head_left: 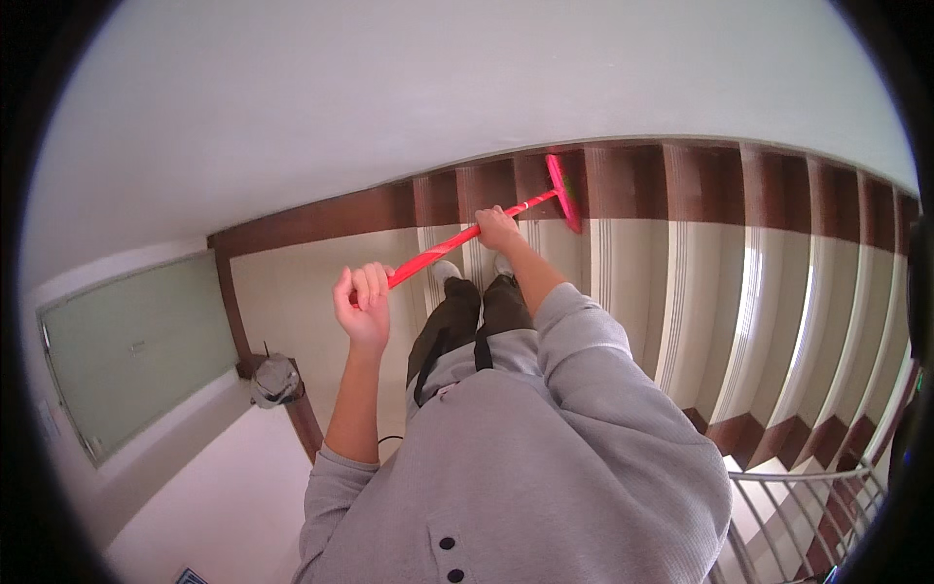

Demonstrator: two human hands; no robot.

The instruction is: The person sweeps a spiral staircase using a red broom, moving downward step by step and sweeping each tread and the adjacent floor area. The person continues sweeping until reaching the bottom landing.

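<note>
A long-handled broom with a red handle [438,252] slants across in front of me. My left hand [363,299] is closed around the handle's top end. Farther down, my right hand [498,228] wraps the shaft. The bright pink broom head [562,193] rests on the stairs beside the wall, partly over the dark brown border. Its bristles are mostly hidden behind the head. My feet in white shoes [446,271] stand on the steps, just below the handle.
Beige stair treads [675,292] with ribbed edge strips run off to the right. A metal railing [799,478] borders them at lower right. The pale wall [467,73] lies along the far side. On the left are a grey-green window or panel [139,350] and a grey bundle [276,379].
</note>
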